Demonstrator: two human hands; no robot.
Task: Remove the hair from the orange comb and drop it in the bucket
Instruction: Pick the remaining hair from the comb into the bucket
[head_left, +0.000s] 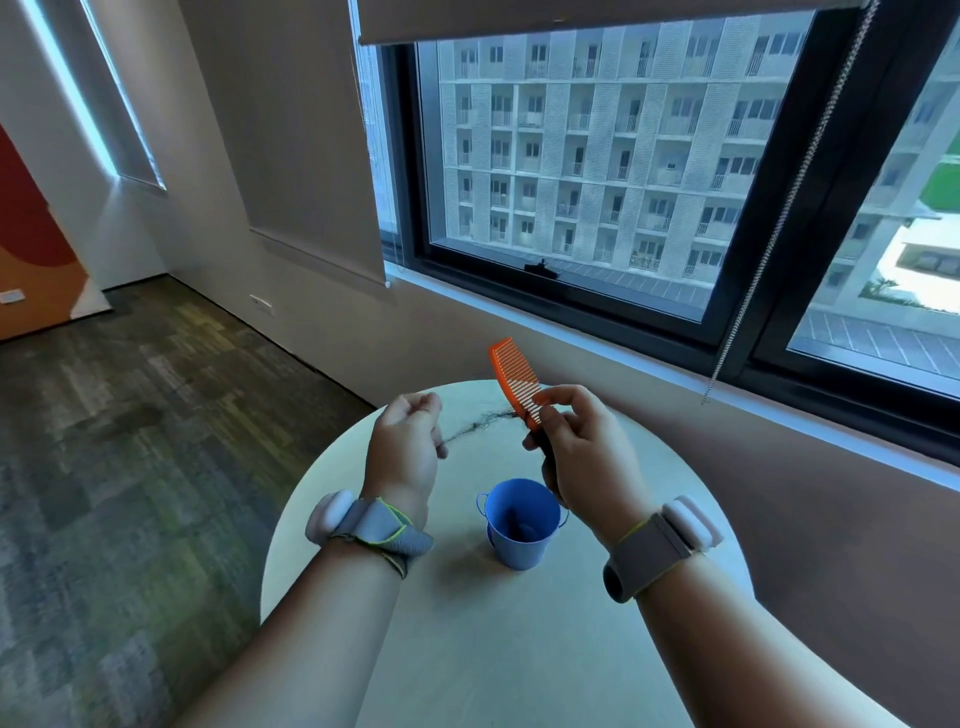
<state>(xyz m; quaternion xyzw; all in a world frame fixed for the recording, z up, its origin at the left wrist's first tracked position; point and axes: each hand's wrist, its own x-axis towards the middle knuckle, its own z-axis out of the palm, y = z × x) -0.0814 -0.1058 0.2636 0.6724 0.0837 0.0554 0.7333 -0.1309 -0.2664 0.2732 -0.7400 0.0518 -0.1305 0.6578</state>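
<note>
Two hands: left hand (402, 447) fingers pinch one hair strand (480, 423), right hand (582, 462) grips one comb (514, 376) (orange).

1. Orange comb (515, 378): plastic, wide-toothed, held up above the table, tilted with its free end up and to the left, teeth facing right; lower end hidden in the grip.
2. Hair (480, 427): thin dark wispy strand, stretched roughly level from the comb's lower teeth out to the left, partly pulled free.
3. Bucket (521, 522): small, blue, upright on the table below the comb, open top, something dark inside.
</note>
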